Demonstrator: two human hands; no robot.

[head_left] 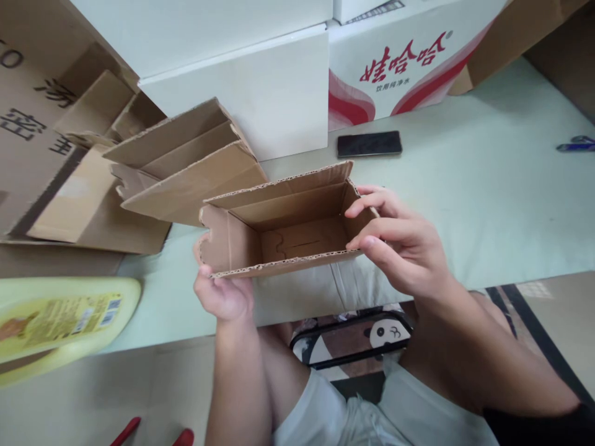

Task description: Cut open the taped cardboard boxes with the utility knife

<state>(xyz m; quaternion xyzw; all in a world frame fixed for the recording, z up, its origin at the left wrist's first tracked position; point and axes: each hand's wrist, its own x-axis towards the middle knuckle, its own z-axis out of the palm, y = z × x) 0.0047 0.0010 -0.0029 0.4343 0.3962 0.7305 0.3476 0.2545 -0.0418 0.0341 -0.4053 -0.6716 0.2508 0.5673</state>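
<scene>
Between my two hands is a small cardboard box [307,238], its top open toward me and nothing visible inside but the folded base flaps. My left hand [225,294] grips its left end from below, thumb at the near corner and the other fingers mostly hidden behind the wall. At the right end, my right hand [402,241] holds the rim, with fingers and thumb curled over the edge and the near wall. Just behind it, to the left, stands another open cardboard box [195,179].
Tall white boxes [246,105] and a red-and-white carton [395,68] line the back. A black phone [369,144] lies before the carton. Large brown cartons [28,124] stand left, a yellow bottle [69,316] nearer. A blue pen-like item [576,147] lies far right.
</scene>
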